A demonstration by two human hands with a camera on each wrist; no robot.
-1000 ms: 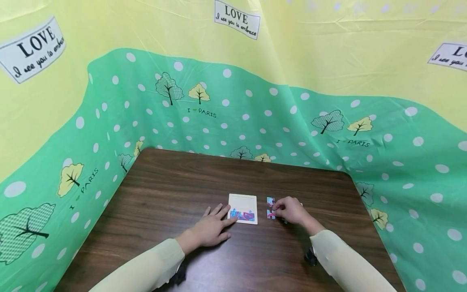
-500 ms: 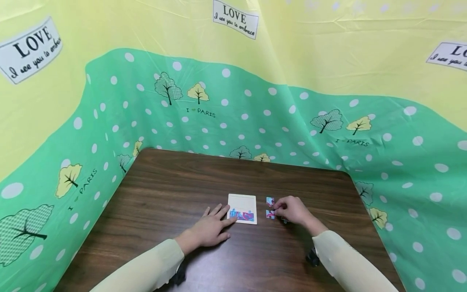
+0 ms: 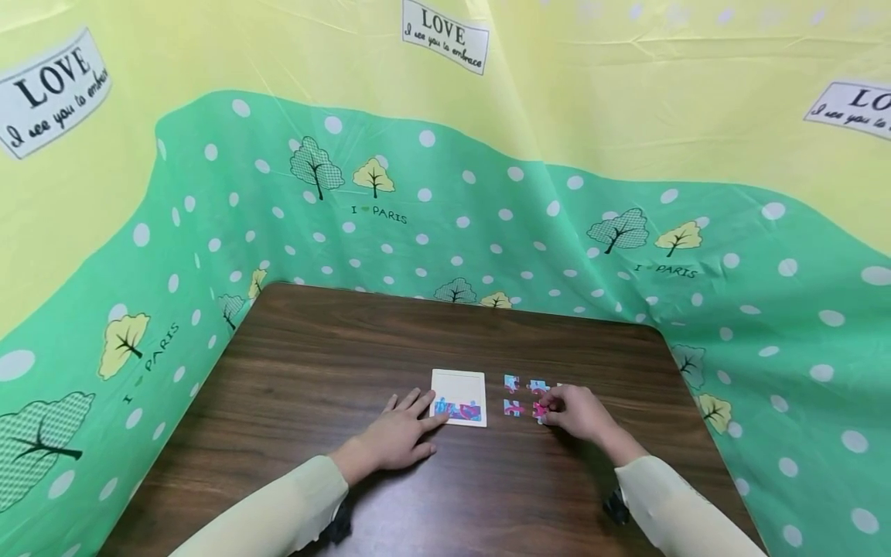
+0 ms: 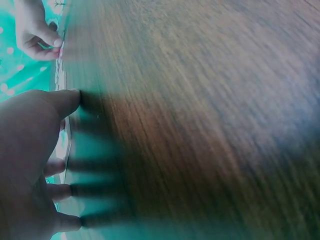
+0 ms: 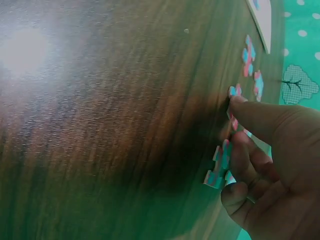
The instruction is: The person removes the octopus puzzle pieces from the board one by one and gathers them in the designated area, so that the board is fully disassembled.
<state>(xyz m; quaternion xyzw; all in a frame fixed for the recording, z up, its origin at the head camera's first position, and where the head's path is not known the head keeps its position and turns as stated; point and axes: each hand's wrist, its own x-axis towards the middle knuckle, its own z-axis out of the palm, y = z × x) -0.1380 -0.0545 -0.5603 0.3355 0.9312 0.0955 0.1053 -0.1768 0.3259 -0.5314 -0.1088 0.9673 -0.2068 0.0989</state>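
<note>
Head view shows the right hand (image 3: 579,413) pinching a thin, knobbed, pink puzzle piece (image 3: 538,411), thumb and fingertips nearly together, between the flat, pale tray (image 3: 457,384) and the right edge of the wood-grained desk (image 3: 334,340); the left hand (image 3: 393,438) lies spread and uncurled at the tray's near left corner. Picking out a piece seems the step in hand, and the next move probably calls for a level lift toward the tray's smooth, bare part.

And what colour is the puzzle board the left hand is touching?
The puzzle board is creamy white where it's bare; the head view shows it best.
</note>
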